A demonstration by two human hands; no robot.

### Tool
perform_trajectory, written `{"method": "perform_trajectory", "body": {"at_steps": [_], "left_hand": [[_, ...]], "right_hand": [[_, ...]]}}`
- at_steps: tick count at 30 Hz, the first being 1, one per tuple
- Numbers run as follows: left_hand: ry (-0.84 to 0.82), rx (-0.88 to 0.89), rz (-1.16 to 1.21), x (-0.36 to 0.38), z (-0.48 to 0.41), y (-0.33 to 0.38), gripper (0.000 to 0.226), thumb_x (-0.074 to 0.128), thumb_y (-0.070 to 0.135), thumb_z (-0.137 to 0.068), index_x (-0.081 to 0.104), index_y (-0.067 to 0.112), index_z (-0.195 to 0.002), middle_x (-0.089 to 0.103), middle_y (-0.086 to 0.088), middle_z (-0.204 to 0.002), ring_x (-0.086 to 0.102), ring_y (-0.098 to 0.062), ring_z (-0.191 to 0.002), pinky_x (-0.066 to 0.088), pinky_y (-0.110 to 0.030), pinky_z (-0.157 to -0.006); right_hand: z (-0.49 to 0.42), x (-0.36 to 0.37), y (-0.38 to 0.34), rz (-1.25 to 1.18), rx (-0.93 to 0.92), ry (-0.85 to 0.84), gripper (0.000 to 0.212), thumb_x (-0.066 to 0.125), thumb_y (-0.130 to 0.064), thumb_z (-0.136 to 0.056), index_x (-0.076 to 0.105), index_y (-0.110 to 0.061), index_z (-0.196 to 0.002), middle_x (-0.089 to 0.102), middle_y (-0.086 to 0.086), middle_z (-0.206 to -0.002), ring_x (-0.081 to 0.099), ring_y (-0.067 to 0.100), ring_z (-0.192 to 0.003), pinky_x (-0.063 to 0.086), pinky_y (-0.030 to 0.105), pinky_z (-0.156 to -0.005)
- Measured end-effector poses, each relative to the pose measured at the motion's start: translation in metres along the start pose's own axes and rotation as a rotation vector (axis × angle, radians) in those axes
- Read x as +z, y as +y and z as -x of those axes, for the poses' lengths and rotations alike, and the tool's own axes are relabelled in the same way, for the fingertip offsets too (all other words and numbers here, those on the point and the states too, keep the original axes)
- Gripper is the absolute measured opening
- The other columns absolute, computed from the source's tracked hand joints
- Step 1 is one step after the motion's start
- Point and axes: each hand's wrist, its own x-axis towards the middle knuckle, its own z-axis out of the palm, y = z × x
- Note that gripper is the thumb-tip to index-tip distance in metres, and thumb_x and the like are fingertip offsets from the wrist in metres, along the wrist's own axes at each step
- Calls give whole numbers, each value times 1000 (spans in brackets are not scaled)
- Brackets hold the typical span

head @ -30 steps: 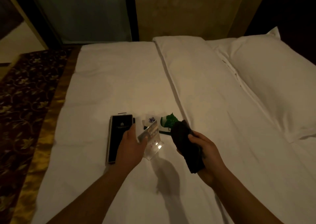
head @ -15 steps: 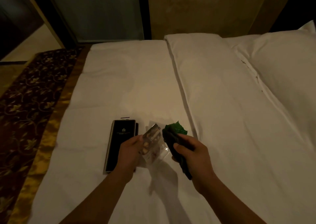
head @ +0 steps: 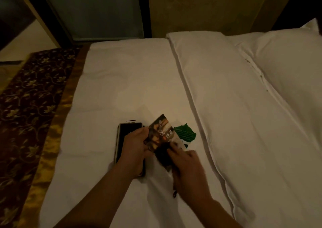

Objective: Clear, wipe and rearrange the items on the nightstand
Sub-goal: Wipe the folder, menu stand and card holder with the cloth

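Note:
Over the white bed (head: 130, 81), my left hand (head: 135, 148) grips a clear acrylic sign stand with a brown printed card (head: 161, 132) by its left edge, tilted up toward me. My right hand (head: 187, 165) presses a dark cloth (head: 163, 155) against the stand's lower front. A flat black folder (head: 122, 132) lies on the sheet under my left hand, mostly covered by it. A green leaf-shaped card (head: 185, 133) lies on the sheet just right of the stand. The nightstand is out of view.
A white duvet fold (head: 200, 92) runs down the bed to the right, with a pillow (head: 292, 57) beyond it. A dark patterned bed runner with a gold border (head: 29, 102) crosses the bed at the left. A wall and dark door frame (head: 142, 10) stand behind.
The stand has turned so its printed face shows toward me. My right hand has brought the dark cloth from beside the stand onto its lower front.

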Motion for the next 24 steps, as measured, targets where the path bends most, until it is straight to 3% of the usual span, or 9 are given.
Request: {"method": "perform_trajectory", "body": {"at_steps": [2, 4, 8, 12, 14, 18, 21, 24], "left_hand": [[-10, 23, -6, -4, 2, 2, 25, 48, 20, -103, 67, 8, -114, 73, -15, -99, 69, -28, -83, 57, -41, -75], [-12, 29, 12, -5, 4, 2, 25, 47, 20, -104, 67, 7, -112, 74, -13, -96, 69, -27, -82, 58, -40, -72], [28, 32, 55, -3, 5, 1, 22, 49, 20, -103, 67, 11, -109, 74, -10, -96, 71, -23, -82, 59, -32, -62], [74, 42, 55, -10, 6, 4, 27, 47, 22, -104, 66, 6, -116, 73, -14, -99, 70, -26, -83, 58, -34, -64], [74, 49, 53, -13, 7, 4, 29, 47, 21, -104, 65, 4, -118, 73, -14, -100, 70, -27, -85, 59, -38, -70], [95, 29, 55, -6, 10, 2, 29, 49, 20, -103, 66, 4, -120, 72, -19, -110, 69, -32, -94, 58, -37, -69], [107, 9, 34, -3, 10, -1, 22, 52, 20, -102, 68, 8, -111, 70, -21, -111, 68, -29, -90, 57, -33, -63], [93, -8, 1, -8, 8, -3, 29, 51, 21, -102, 65, 2, -121, 70, -22, -112, 67, -33, -94, 56, -35, -65]], "right_hand": [[-14, -10, 13, 4, 128, 68, 49, 58, -8, -89, 57, -27, -134, 55, -6, -141, 48, 17, -93, 47, 26, -73], [-25, -15, 15, 38, 168, 82, 45, 55, -8, -92, 58, -26, -133, 59, -5, -137, 49, 19, -92, 43, 26, -74], [-17, -4, -14, -20, 121, -63, 32, 52, -21, -93, 60, -35, -120, 68, -9, -113, 53, 14, -85, 46, 23, -74], [-7, 3, -24, 7, 30, -74, 38, 53, -16, -90, 60, -36, -122, 67, -11, -115, 47, 12, -83, 37, 19, -68], [-15, -5, -9, 38, 101, -19, 42, 55, -10, -89, 61, -34, -123, 69, -10, -114, 43, 11, -80, 33, 20, -65], [-14, -9, -6, 80, 125, -113, 42, 51, -14, -92, 59, -34, -128, 67, -8, -119, 53, 15, -90, 43, 21, -77], [-8, -8, -20, -237, 172, -177, 35, 53, -21, -91, 67, -38, -117, 74, -8, -96, 60, 9, -73, 43, 14, -63], [-24, -26, -12, -607, 424, -20, 39, 56, -18, -90, 66, -55, -100, 72, -18, -81, 66, 0, -70, 56, 19, -65]]}}
